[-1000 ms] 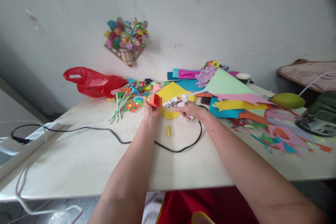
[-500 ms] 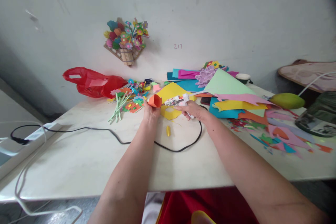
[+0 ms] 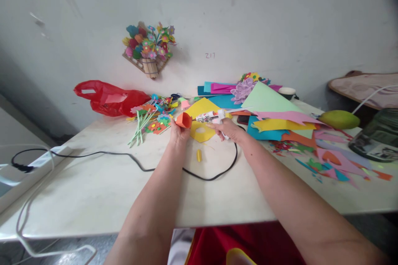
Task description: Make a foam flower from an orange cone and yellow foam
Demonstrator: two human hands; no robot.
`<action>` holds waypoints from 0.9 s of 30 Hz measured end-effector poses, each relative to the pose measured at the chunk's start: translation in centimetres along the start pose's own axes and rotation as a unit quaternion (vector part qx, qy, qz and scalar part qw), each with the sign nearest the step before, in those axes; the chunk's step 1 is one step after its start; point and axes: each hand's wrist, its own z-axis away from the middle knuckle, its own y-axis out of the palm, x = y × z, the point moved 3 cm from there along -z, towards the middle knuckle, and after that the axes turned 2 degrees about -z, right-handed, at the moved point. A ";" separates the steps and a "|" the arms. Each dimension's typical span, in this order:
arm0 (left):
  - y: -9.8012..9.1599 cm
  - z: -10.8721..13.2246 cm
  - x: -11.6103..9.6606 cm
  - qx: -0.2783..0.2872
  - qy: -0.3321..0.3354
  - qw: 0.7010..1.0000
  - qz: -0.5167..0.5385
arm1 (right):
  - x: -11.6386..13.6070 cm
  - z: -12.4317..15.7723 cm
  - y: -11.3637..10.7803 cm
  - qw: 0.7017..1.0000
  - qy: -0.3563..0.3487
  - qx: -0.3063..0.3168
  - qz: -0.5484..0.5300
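Observation:
In my left hand (image 3: 179, 132) is an orange foam cup shape (image 3: 184, 120), held closed between thumb and fingers above the table. My right hand (image 3: 229, 129) is wrapped round the handle of a white patterned glue gun (image 3: 207, 117). The gun's nozzle points left and is close to the orange piece; whether they touch I cannot tell. Beneath both lies a yellow foam sheet (image 3: 203, 107) with a hole cut in it. A small rolled yellow piece (image 3: 199, 155) rests on the table in front of the hands.
A black cord (image 3: 205, 179) loops across the table (image 3: 102, 198) to a power strip (image 3: 46, 157). Left are a red plastic bag (image 3: 108, 99), pale green sticks (image 3: 141, 128) and foam flowers (image 3: 157, 125). Foam sheets (image 3: 273, 105) and scraps fill the right, near a jar (image 3: 377, 136).
The glue gun's nozzle has shifted slightly relative to the orange piece. Both hands keep their holds and have hardly moved.

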 end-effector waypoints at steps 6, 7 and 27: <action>-0.1 -0.2 0.1 0.001 -0.003 1.000 0.007 | 0.5 0.3 -0.1 1.000 -0.012 -0.007 -0.003; -0.1 -0.2 0.1 -0.001 -0.003 1.000 0.009 | 0.5 0.3 -0.1 1.000 -0.014 -0.004 -0.001; -0.2 -0.2 -0.2 -0.011 0.013 1.000 0.025 | 0.5 0.5 0.3 0.998 0.014 0.061 -0.019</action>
